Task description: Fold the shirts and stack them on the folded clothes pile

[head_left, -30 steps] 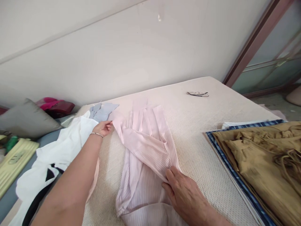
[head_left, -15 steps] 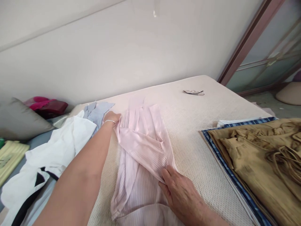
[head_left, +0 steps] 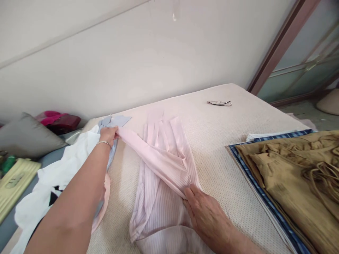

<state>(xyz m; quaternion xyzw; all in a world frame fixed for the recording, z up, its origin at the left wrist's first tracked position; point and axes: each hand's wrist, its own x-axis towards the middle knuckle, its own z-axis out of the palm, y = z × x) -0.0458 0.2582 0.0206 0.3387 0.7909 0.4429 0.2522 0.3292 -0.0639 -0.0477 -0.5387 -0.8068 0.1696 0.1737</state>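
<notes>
A pale pink striped shirt (head_left: 172,211) lies spread on the bed, its body partly folded over itself. My left hand (head_left: 108,133), with a bracelet at the wrist, pinches the end of one sleeve and holds it stretched out to the left. Toward the lower right of the shirt, my right hand (head_left: 202,208) grips the fabric at the sleeve's other end, near the garment's right edge. Between the two hands the sleeve runs diagonally across the shirt. The fingertips of my right hand are partly hidden in the cloth.
Brown, blue-checked and white clothes form a folded pile (head_left: 286,169) at the right. Eyeglasses (head_left: 219,103) rest on the bed (head_left: 212,141) near the wall. To the left lie white clothing (head_left: 71,158), light blue cloth (head_left: 119,120), a grey pillow (head_left: 29,137) and a yellow box (head_left: 18,185).
My left hand has moved to the left, drawing the sleeve out straighter and longer. My right hand stays on nearly the same spot of the shirt. The view has shifted slightly.
</notes>
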